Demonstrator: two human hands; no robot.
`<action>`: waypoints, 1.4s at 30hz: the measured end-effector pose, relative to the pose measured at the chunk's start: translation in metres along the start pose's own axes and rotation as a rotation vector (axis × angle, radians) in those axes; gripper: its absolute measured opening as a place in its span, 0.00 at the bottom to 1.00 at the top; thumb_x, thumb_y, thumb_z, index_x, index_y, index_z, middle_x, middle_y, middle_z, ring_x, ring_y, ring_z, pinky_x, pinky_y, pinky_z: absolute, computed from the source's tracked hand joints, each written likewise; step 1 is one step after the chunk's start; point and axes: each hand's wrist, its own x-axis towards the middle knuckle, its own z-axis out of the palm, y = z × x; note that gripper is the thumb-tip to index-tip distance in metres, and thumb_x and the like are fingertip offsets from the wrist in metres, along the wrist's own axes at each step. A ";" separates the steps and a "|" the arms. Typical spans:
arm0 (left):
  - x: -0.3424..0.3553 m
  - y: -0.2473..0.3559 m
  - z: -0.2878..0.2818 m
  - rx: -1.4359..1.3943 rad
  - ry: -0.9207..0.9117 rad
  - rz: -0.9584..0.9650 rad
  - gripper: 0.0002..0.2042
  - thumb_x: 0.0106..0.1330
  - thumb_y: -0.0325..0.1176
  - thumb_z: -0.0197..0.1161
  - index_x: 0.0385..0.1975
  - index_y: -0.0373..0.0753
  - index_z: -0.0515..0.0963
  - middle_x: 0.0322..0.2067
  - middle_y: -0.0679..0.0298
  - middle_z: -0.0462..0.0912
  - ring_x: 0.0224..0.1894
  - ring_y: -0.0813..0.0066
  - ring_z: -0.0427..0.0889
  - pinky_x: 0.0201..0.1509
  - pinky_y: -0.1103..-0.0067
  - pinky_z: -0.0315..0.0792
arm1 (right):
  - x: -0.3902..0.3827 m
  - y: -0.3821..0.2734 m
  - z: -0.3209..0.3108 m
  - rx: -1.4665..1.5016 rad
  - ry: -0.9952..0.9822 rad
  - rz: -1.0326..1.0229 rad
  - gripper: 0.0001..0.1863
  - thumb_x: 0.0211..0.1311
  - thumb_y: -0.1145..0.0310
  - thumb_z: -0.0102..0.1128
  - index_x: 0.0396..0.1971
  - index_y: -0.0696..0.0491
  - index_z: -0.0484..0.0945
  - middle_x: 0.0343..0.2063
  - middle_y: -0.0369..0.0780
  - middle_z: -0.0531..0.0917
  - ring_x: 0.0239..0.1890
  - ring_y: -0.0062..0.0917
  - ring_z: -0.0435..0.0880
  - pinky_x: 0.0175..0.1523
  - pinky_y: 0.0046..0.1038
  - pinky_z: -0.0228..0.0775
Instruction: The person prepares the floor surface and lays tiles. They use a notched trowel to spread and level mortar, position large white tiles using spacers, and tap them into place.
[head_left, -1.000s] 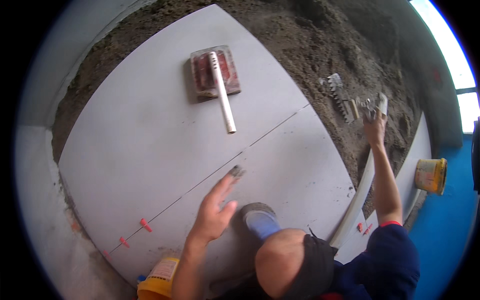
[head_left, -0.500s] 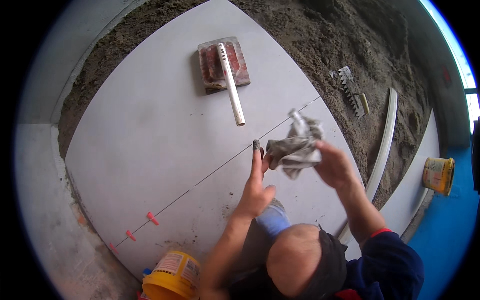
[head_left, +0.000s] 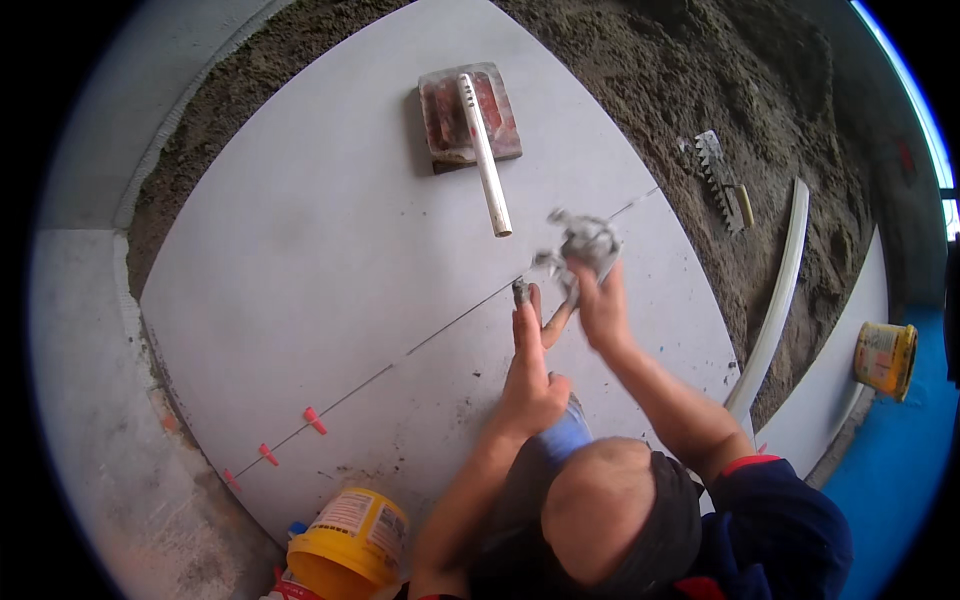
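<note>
The right hand (head_left: 605, 305) was closed around a crumpled grey cloth (head_left: 593, 243), blurred and with no clear long axis. The left hand (head_left: 535, 395) had its fingers extended, one tip grey-coated, with nothing seen in its grasp; whether another finger touched the cloth could not be told. The cloth lay forward and to the right of the left hand, the right hand being nearer. Below ran the seam (head_left: 450, 326) between pale tiles (head_left: 290, 260), slanting up rightward. Farther out: red wedges (head_left: 315, 420), a yellow bucket (head_left: 357, 510) and a notched trowel (head_left: 714, 178).
</note>
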 end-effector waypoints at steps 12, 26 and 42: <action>0.014 -0.017 0.000 0.508 -0.008 0.031 0.44 0.49 0.15 0.49 0.74 0.36 0.49 0.75 0.45 0.43 0.77 0.39 0.29 0.77 0.51 0.29 | -0.046 -0.067 0.017 0.328 -0.188 0.262 0.26 0.74 0.60 0.55 0.64 0.56 0.62 0.53 0.42 0.78 0.53 0.24 0.78 0.59 0.27 0.69; -0.010 -0.009 -0.027 0.287 -0.075 -0.100 0.46 0.49 0.12 0.50 0.74 0.56 0.57 0.76 0.49 0.33 0.77 0.38 0.29 0.77 0.51 0.37 | 0.121 -0.150 -0.163 0.256 0.046 -0.148 0.34 0.71 0.40 0.49 0.63 0.53 0.67 0.51 0.41 0.79 0.49 0.25 0.80 0.52 0.30 0.75; -0.032 -0.023 -0.042 0.054 0.032 -0.223 0.40 0.56 0.23 0.59 0.73 0.45 0.57 0.76 0.53 0.43 0.78 0.46 0.38 0.77 0.56 0.45 | 0.180 -0.036 -0.295 -0.846 0.726 -0.196 0.24 0.72 0.47 0.53 0.43 0.55 0.82 0.37 0.44 0.83 0.41 0.33 0.82 0.51 0.32 0.71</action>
